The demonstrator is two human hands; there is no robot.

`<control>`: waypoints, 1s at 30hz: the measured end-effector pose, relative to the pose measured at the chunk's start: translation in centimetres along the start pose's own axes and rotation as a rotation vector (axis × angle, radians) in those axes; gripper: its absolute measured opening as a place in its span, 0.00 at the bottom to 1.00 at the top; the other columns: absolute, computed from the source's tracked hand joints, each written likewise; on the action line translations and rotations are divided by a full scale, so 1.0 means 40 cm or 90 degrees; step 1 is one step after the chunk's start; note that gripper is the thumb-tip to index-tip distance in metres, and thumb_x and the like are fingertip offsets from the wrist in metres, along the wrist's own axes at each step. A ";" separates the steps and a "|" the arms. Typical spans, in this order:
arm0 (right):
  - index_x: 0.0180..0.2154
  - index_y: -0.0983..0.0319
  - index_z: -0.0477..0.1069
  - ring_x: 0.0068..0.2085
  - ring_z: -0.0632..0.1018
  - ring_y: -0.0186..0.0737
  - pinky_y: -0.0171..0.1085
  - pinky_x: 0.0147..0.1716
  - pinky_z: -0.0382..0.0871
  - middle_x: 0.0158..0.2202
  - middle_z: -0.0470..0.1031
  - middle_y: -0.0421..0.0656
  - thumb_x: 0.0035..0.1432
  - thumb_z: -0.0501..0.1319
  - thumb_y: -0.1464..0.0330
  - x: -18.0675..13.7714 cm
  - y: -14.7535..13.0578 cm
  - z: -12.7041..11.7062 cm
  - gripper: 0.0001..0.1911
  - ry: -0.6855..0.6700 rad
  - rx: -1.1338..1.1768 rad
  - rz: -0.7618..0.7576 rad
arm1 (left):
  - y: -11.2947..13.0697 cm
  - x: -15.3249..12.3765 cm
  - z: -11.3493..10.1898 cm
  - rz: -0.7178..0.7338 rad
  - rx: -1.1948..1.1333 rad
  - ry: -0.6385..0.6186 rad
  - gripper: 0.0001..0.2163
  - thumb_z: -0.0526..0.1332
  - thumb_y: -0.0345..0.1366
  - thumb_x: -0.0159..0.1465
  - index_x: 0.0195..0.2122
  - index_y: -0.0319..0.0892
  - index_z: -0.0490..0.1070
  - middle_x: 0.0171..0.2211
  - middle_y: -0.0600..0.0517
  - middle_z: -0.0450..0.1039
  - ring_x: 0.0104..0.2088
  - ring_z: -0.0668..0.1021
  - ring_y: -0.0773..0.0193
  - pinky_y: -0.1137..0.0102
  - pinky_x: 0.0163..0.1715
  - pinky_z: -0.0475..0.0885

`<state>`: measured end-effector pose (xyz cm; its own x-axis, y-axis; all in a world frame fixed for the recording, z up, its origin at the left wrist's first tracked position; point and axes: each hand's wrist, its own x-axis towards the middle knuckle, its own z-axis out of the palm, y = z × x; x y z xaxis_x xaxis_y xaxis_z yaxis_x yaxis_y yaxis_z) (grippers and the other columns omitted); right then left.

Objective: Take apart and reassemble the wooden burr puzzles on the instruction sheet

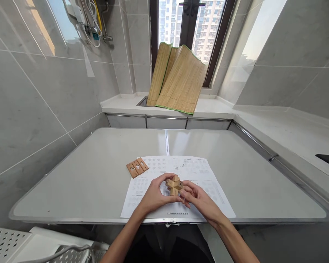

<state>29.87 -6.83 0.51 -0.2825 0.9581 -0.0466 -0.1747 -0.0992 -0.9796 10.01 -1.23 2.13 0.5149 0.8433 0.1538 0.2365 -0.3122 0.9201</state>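
Observation:
Between my hands, just above the printed sheet (pixel 142 204), is a wooden burr puzzle (pixel 174 184) of crossed blocks, with dark marks on some block ends. My left hand (pixel 157 191) curves around its left side, thumb below and fingers above, gripping it. At the right side, my right hand (pixel 196 199) has its thumb and fingers closed on the puzzle's edge. Several flat reddish wooden pieces (pixel 137 167) with cut-out slots lie side by side at the sheet's upper left corner, away from both hands.
The sheet lies on a white folding table (pixel 79 182) with a seam down its middle. Behind it, a folded bamboo mat (pixel 182 80) leans by the window on a white counter (pixel 219 104). A white perforated rack (pixel 8 241) stands at the lower left.

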 end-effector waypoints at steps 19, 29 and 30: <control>0.61 0.56 0.65 0.45 0.79 0.48 0.45 0.44 0.76 0.53 0.75 0.49 0.62 0.68 0.58 0.027 0.049 0.016 0.29 0.243 -0.415 -0.229 | -0.042 0.003 0.048 -0.118 -0.196 0.047 0.23 0.56 0.59 0.69 0.39 0.41 0.72 0.37 0.50 0.75 0.40 0.76 0.58 0.67 0.44 0.69; 0.60 0.53 0.63 0.59 0.73 0.51 0.48 0.57 0.72 0.57 0.70 0.47 0.61 0.66 0.68 0.018 0.022 0.005 0.28 0.196 -0.547 -0.340 | -0.045 0.008 0.020 -0.118 -0.169 0.016 0.24 0.55 0.59 0.70 0.41 0.41 0.76 0.38 0.49 0.76 0.41 0.76 0.57 0.64 0.45 0.70; 0.60 0.53 0.63 0.59 0.73 0.51 0.48 0.57 0.73 0.58 0.70 0.47 0.61 0.66 0.66 0.014 0.024 -0.005 0.28 0.205 -0.542 -0.328 | -0.047 0.009 0.012 -0.127 -0.163 0.027 0.25 0.54 0.59 0.70 0.41 0.41 0.76 0.38 0.48 0.77 0.41 0.76 0.56 0.64 0.45 0.70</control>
<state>29.75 -6.34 -0.50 -0.0754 0.8691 0.4889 0.5550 0.4439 -0.7035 10.14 -0.57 0.29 0.4432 0.8959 -0.0293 0.1116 -0.0228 0.9935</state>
